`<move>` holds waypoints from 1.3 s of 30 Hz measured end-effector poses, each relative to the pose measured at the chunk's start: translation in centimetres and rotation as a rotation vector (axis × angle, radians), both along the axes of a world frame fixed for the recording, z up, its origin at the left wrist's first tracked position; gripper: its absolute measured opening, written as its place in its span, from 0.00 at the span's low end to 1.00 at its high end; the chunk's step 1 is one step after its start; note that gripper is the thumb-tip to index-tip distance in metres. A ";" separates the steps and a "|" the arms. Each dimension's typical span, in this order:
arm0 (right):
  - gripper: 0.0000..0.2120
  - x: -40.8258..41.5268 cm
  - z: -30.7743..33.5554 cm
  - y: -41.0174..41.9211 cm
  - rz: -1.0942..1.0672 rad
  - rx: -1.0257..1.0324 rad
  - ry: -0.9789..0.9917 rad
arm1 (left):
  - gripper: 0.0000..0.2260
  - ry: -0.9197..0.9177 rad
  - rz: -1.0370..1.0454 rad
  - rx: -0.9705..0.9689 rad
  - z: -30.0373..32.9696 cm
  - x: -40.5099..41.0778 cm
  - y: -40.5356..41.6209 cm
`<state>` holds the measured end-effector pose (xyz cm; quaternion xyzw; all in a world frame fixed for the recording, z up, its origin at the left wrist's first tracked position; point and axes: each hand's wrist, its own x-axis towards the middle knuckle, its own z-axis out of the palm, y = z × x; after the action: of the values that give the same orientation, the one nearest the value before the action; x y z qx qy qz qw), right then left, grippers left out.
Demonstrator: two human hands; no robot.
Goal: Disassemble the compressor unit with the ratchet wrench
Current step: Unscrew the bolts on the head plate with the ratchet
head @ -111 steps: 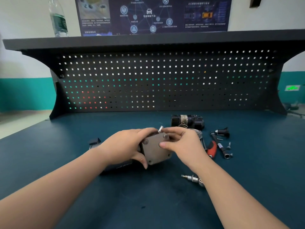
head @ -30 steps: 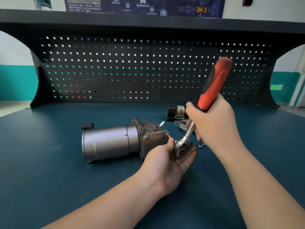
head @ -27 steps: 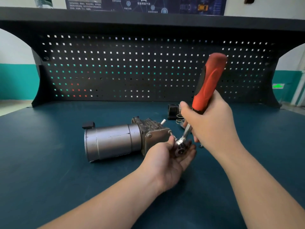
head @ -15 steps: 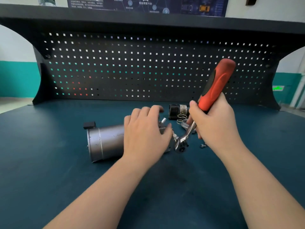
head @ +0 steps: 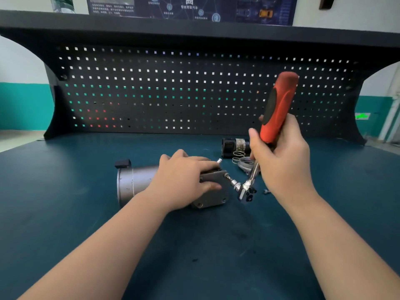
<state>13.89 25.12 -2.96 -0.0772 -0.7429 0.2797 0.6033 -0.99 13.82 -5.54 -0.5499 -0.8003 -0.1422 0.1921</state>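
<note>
A: Position of the compressor unit (head: 134,182)?

B: It is laid on its side near the middle of the desk (head: 65,224), cylindrical body toward the left edge, square end plate (head: 213,191) toward the right.

A: Left hand (head: 184,182)?

B: It is placed over the top of the unit where body and plate meet. The fingers are curled round the housing; the thumb is pressed flat against the plate face.

A: Right hand (head: 281,161)?

B: The red handle of the ratchet wrench (head: 278,109) is gripped, fingers wrapped round its lower end, thumb raised beside it. The handle is tilted upward toward the back edge. The head (head: 245,190) is lowered, and its socket extension (head: 232,182) is set against a bolt at the plate's upper right corner.

A: Other items?

B: A black cylindrical part (head: 231,146), springs (head: 238,154) and a metal ring (head: 244,164) are noted behind the wrench, toward the pegboard (head: 173,87). A small loose screw (head: 266,192) is seen just right of the wrench head.
</note>
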 end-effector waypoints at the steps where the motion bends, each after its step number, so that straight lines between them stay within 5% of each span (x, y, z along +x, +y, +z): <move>1: 0.10 -0.1 -0.1 -0.3 0.004 0.044 -0.002 | 0.24 -0.001 -0.005 -0.007 0.1 -0.2 0.1; 12: 0.22 -1.9 0.3 -1.1 -0.061 0.251 0.013 | 0.23 0.054 -0.071 0.054 -0.8 -1.1 0.5; 20: 0.21 -4.5 0.1 -2.5 -0.098 0.498 0.008 | 0.17 0.037 -0.091 0.120 -0.7 -0.7 0.1; 31: 0.05 -3.7 -2.3 2.9 -0.221 -0.770 0.446 | 0.19 -0.039 -0.075 0.047 -0.3 -0.8 0.3; 34: 0.05 -3.9 -3.3 3.3 -0.220 -0.953 0.467 | 0.16 -0.040 -0.082 0.047 0.2 0.2 -0.2; 37: 0.06 -4.1 -3.0 3.5 -0.238 -0.879 0.454 | 0.08 -0.409 -0.152 0.490 -0.1 4.1 -0.8; 39: 0.07 -4.1 -2.8 3.5 -0.244 -0.857 0.445 | 0.11 -0.939 -0.157 0.622 -0.2 6.6 -0.4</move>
<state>9.83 28.59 -5.76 -0.3430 -0.3997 0.4970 0.6896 5.62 13.37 -5.78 -0.4031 -0.6769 -0.6145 -0.0424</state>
